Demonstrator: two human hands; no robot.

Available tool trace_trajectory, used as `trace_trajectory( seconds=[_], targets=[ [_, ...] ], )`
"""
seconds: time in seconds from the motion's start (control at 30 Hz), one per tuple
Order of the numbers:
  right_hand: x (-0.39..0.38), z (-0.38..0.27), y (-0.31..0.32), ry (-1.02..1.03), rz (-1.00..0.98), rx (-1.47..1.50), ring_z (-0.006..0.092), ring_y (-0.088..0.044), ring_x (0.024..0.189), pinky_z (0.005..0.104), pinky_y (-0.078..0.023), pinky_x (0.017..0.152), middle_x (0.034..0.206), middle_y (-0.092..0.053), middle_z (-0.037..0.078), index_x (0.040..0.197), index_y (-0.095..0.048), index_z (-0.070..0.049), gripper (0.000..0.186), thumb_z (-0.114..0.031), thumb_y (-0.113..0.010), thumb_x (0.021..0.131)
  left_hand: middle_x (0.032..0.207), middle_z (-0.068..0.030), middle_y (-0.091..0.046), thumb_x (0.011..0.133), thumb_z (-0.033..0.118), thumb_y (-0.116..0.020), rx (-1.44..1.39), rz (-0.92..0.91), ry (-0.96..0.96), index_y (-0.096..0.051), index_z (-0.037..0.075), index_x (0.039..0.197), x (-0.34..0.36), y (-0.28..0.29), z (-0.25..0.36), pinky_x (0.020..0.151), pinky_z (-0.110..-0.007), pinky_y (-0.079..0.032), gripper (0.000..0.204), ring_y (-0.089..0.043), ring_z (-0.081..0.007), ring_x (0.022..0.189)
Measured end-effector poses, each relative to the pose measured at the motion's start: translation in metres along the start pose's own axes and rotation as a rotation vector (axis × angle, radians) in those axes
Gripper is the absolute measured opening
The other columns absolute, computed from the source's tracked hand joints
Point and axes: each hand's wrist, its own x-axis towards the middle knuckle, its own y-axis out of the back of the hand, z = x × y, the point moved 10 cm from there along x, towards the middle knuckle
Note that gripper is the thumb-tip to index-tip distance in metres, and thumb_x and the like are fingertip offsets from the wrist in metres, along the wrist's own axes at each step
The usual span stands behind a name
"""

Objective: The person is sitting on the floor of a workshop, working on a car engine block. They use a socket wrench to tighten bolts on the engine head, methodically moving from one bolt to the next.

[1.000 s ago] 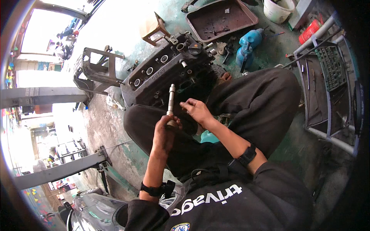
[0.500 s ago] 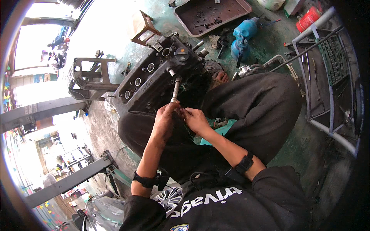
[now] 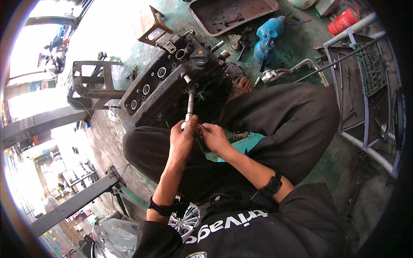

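A dark engine block with its cover (image 3: pixel 150 94) stands tilted on the floor in front of my crossed legs. A silver socket extension bar (image 3: pixel 190 103) reaches from its near side toward me. My left hand (image 3: pixel 182 139) is closed round the bar's near end, where a rounded metal piece, looking like a ratchet head, shows between the fingers. My right hand (image 3: pixel 215 139) is closed close against the left one; what its fingers grip is hidden. Beside the bar, a short pale metal stub (image 3: pixel 187 79) sticks out of the engine. A black oil cap (image 3: pixel 200 57) sits on top.
Beyond the engine lies a brown tray (image 3: pixel 206 29) with dirty parts. Blue spray bottles (image 3: pixel 263 50) and a metal pipe assembly (image 3: pixel 275 75) are to the right, near a tool rack (image 3: pixel 365 144). A plastic stool (image 3: pixel 97 92) lies left; a wooden-looking stool (image 3: pixel 154 34) stands behind.
My view has shifted slightly, so the engine appears a little further left. Both hands keep their closed hold near the bar's end, now slightly lower in the view.
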Motion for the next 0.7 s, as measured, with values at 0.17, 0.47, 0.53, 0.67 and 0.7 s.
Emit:
trace_trajectory(
  seconds=[0.17, 0.47, 0.53, 0.67, 0.7],
  targets=[
    [0.002, 0.008, -0.007, 0.001, 0.046, 0.075, 0.0047, -0.045, 0.059, 0.0225, -0.036, 0.053, 0.065, -0.052, -0.005, 0.079, -0.061, -0.004, 0.028, -0.024, -0.053, 0.097, 0.068, 0.0019, -0.057, 0.091, 0.034, -0.063, 0.028, -0.005, 0.013, -0.062, 0.0, 0.084, 0.003, 0.004, -0.006, 0.056, -0.021, -0.037, 0.035, -0.047, -0.0039, 0.061],
    [0.0, 0.028, -0.017, -0.046, -0.005, 0.345, 0.0128, -0.048, 0.061, 0.029, -0.041, 0.059, 0.069, -0.059, 0.001, 0.08, -0.061, -0.001, 0.031, -0.026, -0.053, 0.095, 0.066, -0.0115, -0.062, 0.084, 0.041, -0.067, 0.341, 0.025, -0.112, -0.061, -0.005, 0.079, 0.004, 0.001, 0.013, 0.057, -0.032, -0.045, 0.047, -0.058, -0.017, 0.06],
    [-0.007, 0.03, -0.024, -0.124, -0.028, 0.423, 0.0103, -0.047, 0.06, 0.026, -0.039, 0.057, 0.069, -0.056, -0.004, 0.08, -0.062, -0.003, 0.029, -0.026, -0.051, 0.095, 0.065, -0.0221, -0.061, 0.082, 0.043, -0.068, 0.467, 0.052, -0.142, -0.06, -0.008, 0.077, 0.005, 0.0, 0.019, 0.058, -0.039, -0.048, 0.052, -0.064, -0.0284, 0.061],
    [-0.023, 0.033, -0.029, -0.289, 0.025, 0.498, 0.0098, -0.045, 0.054, 0.0263, -0.034, 0.049, 0.065, -0.051, -0.002, 0.082, -0.06, -0.007, 0.025, -0.024, -0.046, 0.096, 0.061, -0.0117, -0.058, 0.085, 0.046, -0.065, 0.548, 0.061, -0.187, -0.061, -0.004, 0.078, 0.003, -0.007, 0.026, 0.054, -0.034, -0.044, 0.051, -0.054, -0.016, 0.056],
    [-0.026, 0.035, -0.03, -0.331, 0.041, 0.524, 0.0101, -0.045, 0.053, 0.027, -0.033, 0.047, 0.064, -0.051, -0.002, 0.083, -0.059, -0.008, 0.025, -0.024, -0.045, 0.096, 0.062, -0.0156, -0.059, 0.084, 0.046, -0.066, 0.54, 0.067, -0.177, -0.061, -0.006, 0.077, 0.002, -0.007, 0.025, 0.057, -0.036, -0.046, 0.052, -0.058, -0.0224, 0.06]
  ],
)
